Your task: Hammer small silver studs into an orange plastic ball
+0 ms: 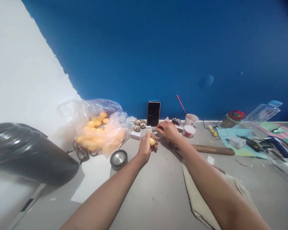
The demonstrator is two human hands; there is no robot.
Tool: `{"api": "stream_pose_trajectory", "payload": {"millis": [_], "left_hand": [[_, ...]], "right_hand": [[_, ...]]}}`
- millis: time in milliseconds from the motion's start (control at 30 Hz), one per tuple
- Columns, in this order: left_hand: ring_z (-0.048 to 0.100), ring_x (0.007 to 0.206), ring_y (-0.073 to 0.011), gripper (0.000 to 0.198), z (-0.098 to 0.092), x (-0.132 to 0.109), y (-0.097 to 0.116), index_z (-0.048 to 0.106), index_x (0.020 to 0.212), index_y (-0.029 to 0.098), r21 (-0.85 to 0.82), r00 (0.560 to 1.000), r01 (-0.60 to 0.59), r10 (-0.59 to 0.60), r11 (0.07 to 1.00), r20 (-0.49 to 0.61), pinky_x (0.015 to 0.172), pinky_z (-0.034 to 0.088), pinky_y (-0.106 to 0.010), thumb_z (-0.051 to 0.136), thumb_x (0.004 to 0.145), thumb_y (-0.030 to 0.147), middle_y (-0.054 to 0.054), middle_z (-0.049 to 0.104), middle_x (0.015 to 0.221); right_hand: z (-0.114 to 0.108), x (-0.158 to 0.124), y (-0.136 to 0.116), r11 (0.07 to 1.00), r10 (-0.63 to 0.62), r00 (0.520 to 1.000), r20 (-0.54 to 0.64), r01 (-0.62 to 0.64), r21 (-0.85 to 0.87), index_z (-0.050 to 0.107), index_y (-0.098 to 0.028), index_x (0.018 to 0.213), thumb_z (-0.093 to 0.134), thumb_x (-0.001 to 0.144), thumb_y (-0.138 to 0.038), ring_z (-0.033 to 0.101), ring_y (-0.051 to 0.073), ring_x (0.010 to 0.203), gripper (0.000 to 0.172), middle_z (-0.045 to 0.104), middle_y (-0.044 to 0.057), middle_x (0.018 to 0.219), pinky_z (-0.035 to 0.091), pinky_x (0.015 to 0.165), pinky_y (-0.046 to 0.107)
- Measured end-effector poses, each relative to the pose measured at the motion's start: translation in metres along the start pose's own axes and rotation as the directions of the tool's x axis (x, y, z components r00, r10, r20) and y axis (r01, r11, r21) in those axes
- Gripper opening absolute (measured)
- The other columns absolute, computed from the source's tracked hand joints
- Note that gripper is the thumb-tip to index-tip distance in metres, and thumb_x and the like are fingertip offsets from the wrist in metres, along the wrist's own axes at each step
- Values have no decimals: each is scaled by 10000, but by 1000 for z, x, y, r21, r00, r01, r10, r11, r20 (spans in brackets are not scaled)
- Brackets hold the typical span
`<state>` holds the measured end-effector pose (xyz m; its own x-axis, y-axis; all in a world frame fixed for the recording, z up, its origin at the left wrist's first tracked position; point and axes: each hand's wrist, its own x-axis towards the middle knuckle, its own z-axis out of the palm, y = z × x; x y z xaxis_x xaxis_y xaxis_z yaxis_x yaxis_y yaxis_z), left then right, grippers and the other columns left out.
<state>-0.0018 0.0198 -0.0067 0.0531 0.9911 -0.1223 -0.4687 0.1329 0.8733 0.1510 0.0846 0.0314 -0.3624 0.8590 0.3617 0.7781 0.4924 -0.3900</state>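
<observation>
My left hand (145, 147) is closed around a small yellow ball (152, 141) with dark marks on it. Just right of it, my right hand (168, 131) is bent down with its fingertips pinched together over a small silvery thing (156, 134); what they grip is too small to make out. Behind my left hand sit several patterned balls (143, 124) in black and gold. Close to them lies a small white box (136, 135). A phone (154, 113) leans upright against the blue wall.
At left, a clear plastic bag (110, 127) holds several yellow balls beside a big dark cylinder (33, 156). A round metal lid (118, 159) lies near my left forearm. To the right are a white cup (191, 119), a wooden stick (212, 149), a cloth (196, 195) and a bottle (262, 111).
</observation>
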Motion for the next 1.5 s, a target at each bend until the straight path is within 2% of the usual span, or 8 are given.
{"api": "stream_pose_trajectory", "payload": {"millis": [400, 733, 1033, 1300, 1500], "left_hand": [[528, 402, -117, 678, 1, -2, 2, 624, 733, 147, 23, 1000, 1, -1, 1000, -9, 381, 341, -205, 608, 811, 820, -34, 603, 553], [527, 411, -128, 713, 1, -2, 1, 629, 754, 155, 54, 1000, -13, 13, 998, 6, 375, 394, -233, 613, 755, 868, -22, 595, 557], [517, 404, -122, 723, 2, -2, 2, 618, 744, 160, 88, 1000, -9, 9, 996, 5, 373, 385, -228, 611, 734, 882, -20, 599, 548], [523, 410, -123, 718, 2, -4, 1, 623, 739, 156, 69, 1000, -21, 21, 997, 11, 377, 392, -230, 608, 755, 874, -22, 598, 554], [528, 410, -120, 731, 2, -4, 3, 624, 749, 147, 69, 1000, -10, 10, 998, 6, 369, 347, -208, 624, 736, 878, -29, 600, 554]], "right_hand": [[-1, 1, 2, 999, -4, 999, 51, 6, -46, 755, -219, 901, 653, 935, -224, 676, 203, 821, 107, 793, 46, 934, 395, 681, 281], [-3, 0, 1, 997, 17, 997, 72, -12, -76, 758, -217, 940, 656, 950, -249, 685, 208, 852, 108, 797, 50, 964, 390, 694, 285], [-7, 0, -2, 996, 41, 995, 89, -33, -84, 762, -210, 955, 662, 951, -265, 679, 199, 842, 114, 791, 45, 951, 387, 697, 279], [-3, 2, -1, 999, 17, 998, 57, -15, -35, 769, -197, 947, 649, 957, -246, 675, 200, 826, 130, 793, 57, 943, 399, 711, 286], [-3, 0, -1, 998, -24, 997, -74, 27, 53, 753, -197, 896, 665, 947, -237, 660, 184, 789, 109, 773, 48, 886, 410, 718, 275]]}}
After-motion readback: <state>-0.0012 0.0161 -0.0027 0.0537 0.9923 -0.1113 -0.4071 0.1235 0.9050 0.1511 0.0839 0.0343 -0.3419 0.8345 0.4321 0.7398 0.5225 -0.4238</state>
